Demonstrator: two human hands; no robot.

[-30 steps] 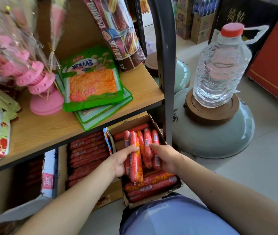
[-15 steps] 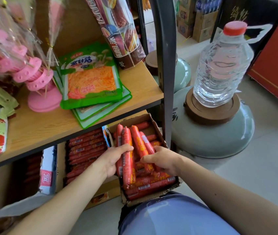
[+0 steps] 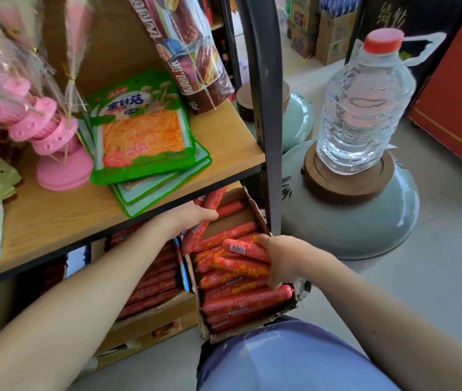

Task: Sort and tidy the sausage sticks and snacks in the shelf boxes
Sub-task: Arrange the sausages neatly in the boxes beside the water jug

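Head view shows your left hand (image 3: pixel 193 218) wrapped round a few sausage sticks (image 3: pixel 213 200), held up at the back of the cardboard box (image 3: pixel 258 213), probably to make room. Your right hand (image 3: pixel 283 258) grips loose sticks (image 3: pixel 241 248) lying inside the box, likely to line them up.

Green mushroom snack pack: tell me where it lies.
Head view, left of centre: the green pack lies on the wooden shelf atop similar packs, right of the pink stand.
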